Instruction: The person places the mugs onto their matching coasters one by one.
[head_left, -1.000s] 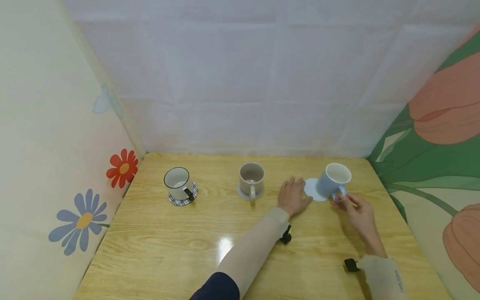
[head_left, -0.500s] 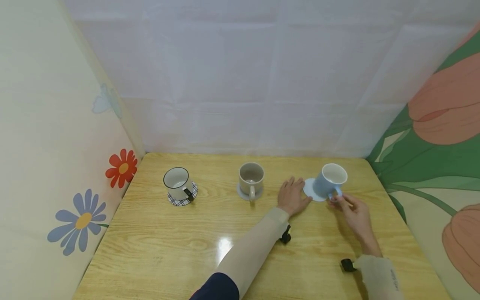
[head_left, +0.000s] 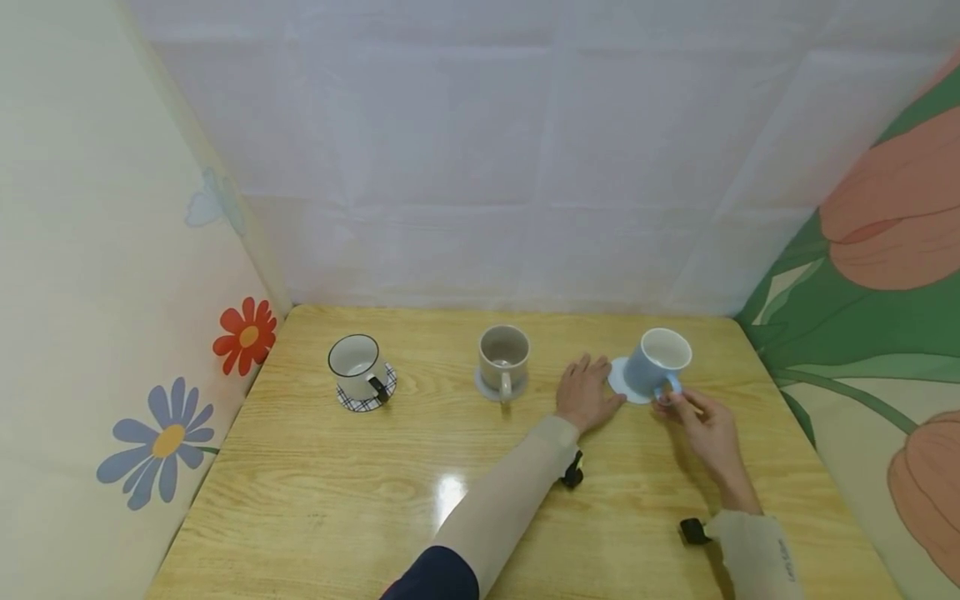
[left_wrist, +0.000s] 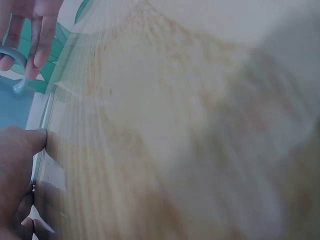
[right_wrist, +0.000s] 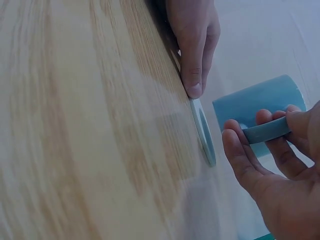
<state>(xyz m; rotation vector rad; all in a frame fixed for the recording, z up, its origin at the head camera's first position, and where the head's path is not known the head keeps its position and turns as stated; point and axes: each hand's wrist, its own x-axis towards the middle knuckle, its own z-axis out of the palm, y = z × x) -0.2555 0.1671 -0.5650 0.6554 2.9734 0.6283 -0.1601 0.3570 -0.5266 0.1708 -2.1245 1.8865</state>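
My right hand (head_left: 711,427) grips the handle of a blue mug (head_left: 647,372) with a white inside. In the right wrist view, fingers and thumb curl round the handle, and a gap shows between the mug's base and the light blue round coaster (right_wrist: 201,129). From the head view, the mug overlaps the right part of that coaster (head_left: 619,383), leaning slightly to the right. My left hand (head_left: 585,398) rests on the table with fingers spread, its thumb at the coaster's near edge. The left wrist view has this hand (left_wrist: 17,165) low at the left edge, partly cut off.
A beige mug (head_left: 501,363) stands on a grey coaster (head_left: 480,387) left of my left hand. Farther left, a white mug with a black rim (head_left: 352,375) stands on a checked coaster (head_left: 360,405). A white cloth wall (head_left: 450,167) rises behind the wooden table (head_left: 337,492).
My right hand has moved the blue mug a short way left, farther over the light blue coaster. My left hand and the other mugs have stayed in place.
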